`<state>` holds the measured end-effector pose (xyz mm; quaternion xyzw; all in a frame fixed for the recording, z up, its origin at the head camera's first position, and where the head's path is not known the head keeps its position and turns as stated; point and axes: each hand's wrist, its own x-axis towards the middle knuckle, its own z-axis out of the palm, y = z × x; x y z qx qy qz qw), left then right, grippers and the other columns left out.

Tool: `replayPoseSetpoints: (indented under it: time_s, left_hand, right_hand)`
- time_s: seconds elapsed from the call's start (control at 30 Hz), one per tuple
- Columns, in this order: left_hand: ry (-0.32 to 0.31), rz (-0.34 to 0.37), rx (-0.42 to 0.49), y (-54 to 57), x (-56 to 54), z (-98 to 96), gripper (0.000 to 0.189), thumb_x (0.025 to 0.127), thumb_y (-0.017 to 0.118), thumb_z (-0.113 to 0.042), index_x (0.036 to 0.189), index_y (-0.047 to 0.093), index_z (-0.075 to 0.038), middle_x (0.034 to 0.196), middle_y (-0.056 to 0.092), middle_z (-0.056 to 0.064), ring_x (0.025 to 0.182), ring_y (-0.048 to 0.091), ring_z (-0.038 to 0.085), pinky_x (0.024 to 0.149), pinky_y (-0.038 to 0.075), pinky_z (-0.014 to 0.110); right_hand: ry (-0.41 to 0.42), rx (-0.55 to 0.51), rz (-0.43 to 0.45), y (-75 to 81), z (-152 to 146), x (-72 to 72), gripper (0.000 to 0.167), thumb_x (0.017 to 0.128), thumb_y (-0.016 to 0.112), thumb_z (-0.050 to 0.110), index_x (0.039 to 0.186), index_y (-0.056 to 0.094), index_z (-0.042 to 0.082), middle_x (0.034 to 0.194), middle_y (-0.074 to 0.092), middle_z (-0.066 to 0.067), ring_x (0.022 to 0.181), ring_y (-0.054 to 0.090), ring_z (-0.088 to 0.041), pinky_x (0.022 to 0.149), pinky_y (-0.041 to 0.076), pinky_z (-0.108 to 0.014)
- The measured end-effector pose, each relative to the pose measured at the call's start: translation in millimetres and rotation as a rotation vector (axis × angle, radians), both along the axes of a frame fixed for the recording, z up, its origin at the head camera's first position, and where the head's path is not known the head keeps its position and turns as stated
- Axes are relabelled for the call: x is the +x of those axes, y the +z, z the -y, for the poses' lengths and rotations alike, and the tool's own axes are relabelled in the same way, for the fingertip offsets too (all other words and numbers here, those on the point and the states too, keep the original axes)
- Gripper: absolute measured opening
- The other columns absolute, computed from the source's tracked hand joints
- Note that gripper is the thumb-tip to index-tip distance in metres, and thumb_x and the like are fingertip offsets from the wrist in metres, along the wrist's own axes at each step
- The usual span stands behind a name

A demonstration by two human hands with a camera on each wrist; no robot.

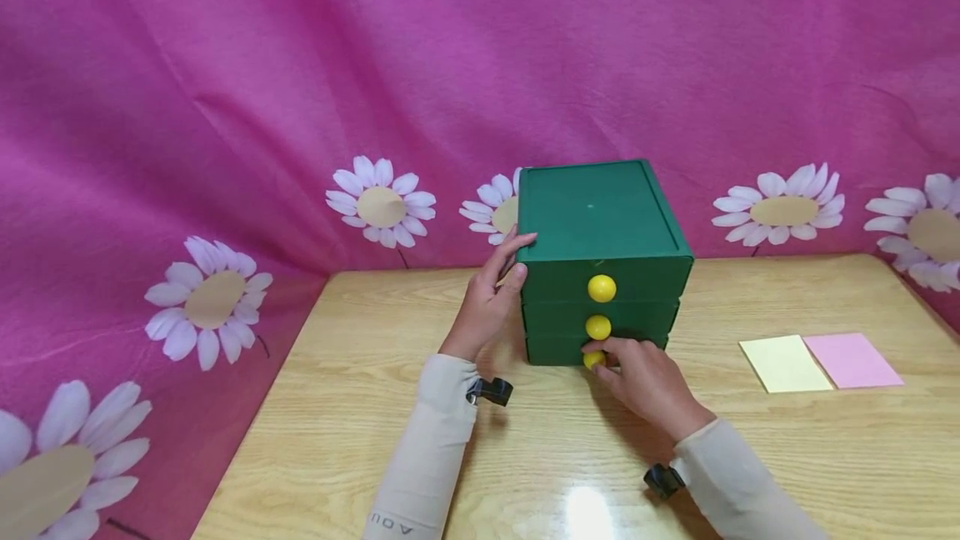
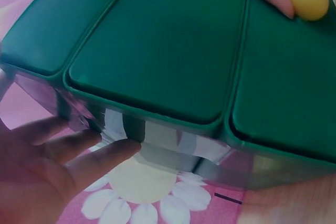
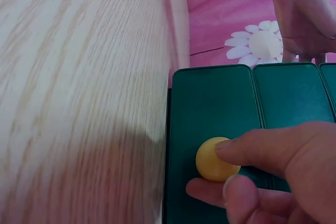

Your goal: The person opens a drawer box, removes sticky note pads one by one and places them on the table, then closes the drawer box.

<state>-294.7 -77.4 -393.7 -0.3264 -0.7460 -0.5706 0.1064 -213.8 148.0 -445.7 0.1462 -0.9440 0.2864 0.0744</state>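
Note:
A green three-drawer box (image 1: 600,211) stands on the wooden table, each drawer front bearing a round yellow knob. My right hand (image 1: 648,382) pinches the bottom drawer's knob (image 3: 210,162) between thumb and fingers. All three drawers look pushed in. On the box's left side rests my left hand (image 1: 483,307), its thumb near the front edge and a fingertip over the top rim. The left wrist view shows this hand's fingers (image 2: 105,163) fairly straight and spread along the glossy side wall. Above the held knob are the middle knob (image 1: 597,327) and the top knob (image 1: 602,288).
To the right on the table (image 1: 360,340) lie a pale yellow paper pad (image 1: 786,363) and a pink one (image 1: 853,360), edge to edge. A magenta cloth (image 1: 480,48) with white daisies hangs behind the table and along its left.

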Motion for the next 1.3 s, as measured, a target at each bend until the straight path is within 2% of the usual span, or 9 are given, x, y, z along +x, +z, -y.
replayPoseSetpoints:
  time_s: [0.13, 0.4, 0.53, 0.67, 0.77, 0.83, 0.93, 1.07, 1.3]
  left_hand:
    - [0.010, -0.019, 0.005, 1.7, 1.7, 0.2, 0.037, 0.104, 0.041, -0.027, 0.141, 0.046, -0.023, 0.157, 0.026, -0.008, 0.136, 0.038, 0.011, 0.109, 0.035, 0.035]
    - [0.041, -0.001, -0.004, 30.7, 30.2, -4.1, 0.034, 0.105, 0.038, -0.016, 0.137, 0.045, -0.007, 0.156, 0.026, 0.014, 0.142, 0.030, 0.021, 0.112, 0.029, 0.043]
    - [0.066, 0.023, -0.014, 37.2, 35.9, -5.5, 0.034, 0.105, 0.036, -0.016, 0.137, 0.045, -0.007, 0.156, 0.027, 0.015, 0.141, 0.030, 0.021, 0.113, 0.028, 0.044]
    - [0.025, 0.063, 0.007, 38.9, 36.8, -4.8, 0.034, 0.106, 0.035, -0.017, 0.138, 0.044, -0.007, 0.157, 0.024, 0.015, 0.140, 0.032, 0.021, 0.112, 0.030, 0.043]
    - [-0.008, 0.116, 0.033, 36.7, 34.6, -4.8, 0.034, 0.106, 0.036, -0.018, 0.138, 0.044, -0.009, 0.158, 0.023, 0.011, 0.140, 0.032, 0.018, 0.112, 0.030, 0.042]
    - [-0.014, 0.138, 0.045, 28.7, 28.2, -5.0, 0.034, 0.106, 0.036, -0.023, 0.139, 0.045, -0.018, 0.158, 0.023, 0.002, 0.140, 0.031, 0.013, 0.111, 0.031, 0.039]
    - [-0.014, 0.169, 0.049, 28.2, 27.9, -5.7, 0.034, 0.106, 0.036, -0.025, 0.139, 0.045, -0.021, 0.158, 0.023, -0.002, 0.139, 0.031, 0.010, 0.110, 0.033, 0.038]
    - [-0.028, 0.190, 0.046, 37.0, 35.0, -5.2, 0.036, 0.106, 0.036, -0.023, 0.140, 0.043, -0.014, 0.159, 0.022, 0.004, 0.141, 0.030, 0.016, 0.110, 0.033, 0.042]
    - [-0.050, 0.218, 0.010, 38.5, 36.2, -0.7, 0.038, 0.106, 0.034, -0.028, 0.143, 0.040, -0.019, 0.160, 0.017, 0.000, 0.144, 0.022, 0.021, 0.111, 0.030, 0.047]
  right_hand:
    - [-0.003, 0.002, 0.009, 1.5, 0, 1.2, 0.020, 0.084, 0.074, 0.013, 0.104, 0.074, 0.014, 0.087, 0.070, 0.002, 0.073, 0.061, -0.011, 0.061, 0.049, -0.032]
    - [0.012, 0.002, 0.014, 2.4, 0, 3.6, 0.021, 0.084, 0.074, 0.012, 0.105, 0.074, 0.014, 0.088, 0.071, 0.001, 0.072, 0.062, -0.010, 0.056, 0.046, -0.030]
    - [0.018, 0.004, -0.007, 1.6, 0, 4.0, 0.021, 0.084, 0.074, 0.012, 0.105, 0.074, 0.015, 0.088, 0.071, 0.001, 0.075, 0.065, -0.012, 0.060, 0.049, -0.032]
    - [0.017, 0.009, -0.001, 1.2, -1, 6.2, 0.020, 0.085, 0.074, 0.014, 0.105, 0.073, 0.016, 0.087, 0.071, 0.002, 0.075, 0.065, -0.013, 0.061, 0.051, -0.034]
    - [0.015, 0.008, 0.013, 0.9, -1, 8.5, 0.019, 0.085, 0.073, 0.015, 0.105, 0.073, 0.017, 0.087, 0.071, 0.002, 0.076, 0.065, -0.013, 0.063, 0.052, -0.034]
    - [0.013, 0.005, 0.021, 0.4, -1, 9.8, 0.019, 0.085, 0.074, 0.015, 0.104, 0.073, 0.017, 0.087, 0.071, 0.003, 0.077, 0.066, -0.013, 0.065, 0.052, -0.035]
    - [0.009, 0.002, 0.032, 0.3, -1, 11.5, 0.020, 0.085, 0.074, 0.014, 0.104, 0.073, 0.017, 0.088, 0.071, 0.003, 0.079, 0.066, -0.014, 0.067, 0.053, -0.036]
    - [-0.001, -0.003, 0.053, 1.0, -1, 13.4, 0.020, 0.085, 0.074, 0.014, 0.104, 0.073, 0.018, 0.088, 0.071, 0.004, 0.079, 0.065, -0.014, 0.067, 0.053, -0.037]
    - [-0.001, -0.007, 0.059, 1.0, 1, 18.2, 0.020, 0.085, 0.074, 0.014, 0.104, 0.073, 0.018, 0.087, 0.071, 0.005, 0.076, 0.064, -0.012, 0.064, 0.052, -0.034]
